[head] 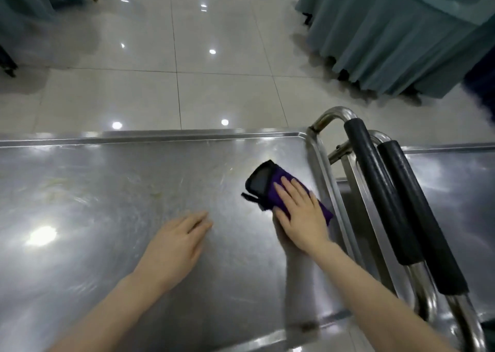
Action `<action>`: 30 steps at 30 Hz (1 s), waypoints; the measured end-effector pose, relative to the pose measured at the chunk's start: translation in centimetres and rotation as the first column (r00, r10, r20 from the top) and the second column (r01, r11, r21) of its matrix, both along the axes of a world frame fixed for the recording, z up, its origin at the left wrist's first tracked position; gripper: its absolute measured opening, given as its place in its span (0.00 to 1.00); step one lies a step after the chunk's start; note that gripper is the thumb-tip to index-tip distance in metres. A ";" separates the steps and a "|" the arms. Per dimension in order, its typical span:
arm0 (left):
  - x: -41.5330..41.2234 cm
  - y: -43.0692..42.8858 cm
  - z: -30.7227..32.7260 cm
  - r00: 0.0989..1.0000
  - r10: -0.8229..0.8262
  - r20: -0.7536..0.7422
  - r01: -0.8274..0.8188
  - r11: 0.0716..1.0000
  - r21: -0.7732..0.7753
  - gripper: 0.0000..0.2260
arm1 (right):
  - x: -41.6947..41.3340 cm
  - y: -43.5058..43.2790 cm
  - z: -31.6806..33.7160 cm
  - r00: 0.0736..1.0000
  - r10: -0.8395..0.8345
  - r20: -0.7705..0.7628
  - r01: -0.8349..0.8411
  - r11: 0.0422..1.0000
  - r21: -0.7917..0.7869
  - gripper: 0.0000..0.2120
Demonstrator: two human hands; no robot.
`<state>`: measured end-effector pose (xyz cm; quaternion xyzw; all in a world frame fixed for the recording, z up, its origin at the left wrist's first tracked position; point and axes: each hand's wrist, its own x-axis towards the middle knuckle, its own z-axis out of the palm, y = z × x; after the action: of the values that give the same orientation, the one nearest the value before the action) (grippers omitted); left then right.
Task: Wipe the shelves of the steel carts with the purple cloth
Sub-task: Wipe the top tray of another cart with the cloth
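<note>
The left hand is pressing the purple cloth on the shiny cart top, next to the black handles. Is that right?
Not quite: the head view shows the right hand pressing the purple cloth on the cart top, next to the black handles.

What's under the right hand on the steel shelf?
A folded purple cloth with black trim, pressed onto the steel shelf by the right hand. Part beneath the palm is hidden.

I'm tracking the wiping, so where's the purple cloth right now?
In the head view, the purple cloth lies on the steel shelf near its right rim, pressed under the right hand.
</note>
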<state>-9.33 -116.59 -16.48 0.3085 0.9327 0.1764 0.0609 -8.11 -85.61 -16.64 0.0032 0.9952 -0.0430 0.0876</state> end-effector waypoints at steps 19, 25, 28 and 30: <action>-3.0 -0.7 1.0 0.982 -0.161 0.097 0.167 0.985 -0.054 0.19 | -1.4 -3.7 -0.4 0.998 0.015 -0.055 -0.019 0.997 -0.074 0.23; -2.4 -1.3 0.3 0.984 -0.172 0.048 0.171 0.985 0.018 0.16 | -11.0 -1.5 0.0 0.771 -0.636 -0.031 0.631 0.770 -0.095 0.25; -1.9 -1.9 0.4 0.977 -0.211 0.027 0.211 0.977 0.011 0.17 | -10.7 -6.8 -0.4 0.893 -0.448 -0.037 0.445 0.893 -0.072 0.24; -1.7 -2.2 0.9 0.971 -0.239 0.011 0.240 0.971 -0.017 0.18 | -7.9 -11.9 -0.7 0.989 -0.139 -0.056 0.136 0.989 -0.053 0.24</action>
<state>-11.05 -118.83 -15.54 0.4175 0.8900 0.1605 0.0886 -16.02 -97.54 -17.36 0.0685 0.9934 -0.0732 0.0550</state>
